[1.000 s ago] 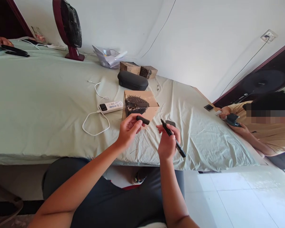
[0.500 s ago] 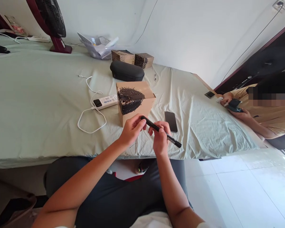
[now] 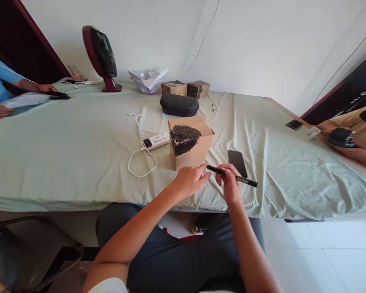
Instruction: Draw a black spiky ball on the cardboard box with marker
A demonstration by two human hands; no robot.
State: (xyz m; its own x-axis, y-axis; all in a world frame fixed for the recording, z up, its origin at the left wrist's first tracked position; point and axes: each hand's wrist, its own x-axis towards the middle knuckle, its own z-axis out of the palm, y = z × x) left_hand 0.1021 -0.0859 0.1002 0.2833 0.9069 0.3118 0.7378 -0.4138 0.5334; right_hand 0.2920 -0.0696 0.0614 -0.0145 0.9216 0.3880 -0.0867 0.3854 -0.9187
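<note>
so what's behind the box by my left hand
Behind the box, a black case shows, with two more boxes farther back toward the wall. The cloth directly behind the box is covered, so anything low there cannot be seen.

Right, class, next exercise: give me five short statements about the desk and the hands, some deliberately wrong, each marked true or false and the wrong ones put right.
1. The right hand holds a black marker. True.
2. The phone nearest that hand lies on top of the large cardboard box. False: that phone lies on the green cloth.
3. The left hand is at one end of the marker. True.
4. The fan stands to the right of the plastic basket in the picture. False: the fan is to its left.
5. A black case lies behind the large cardboard box. True.
</note>
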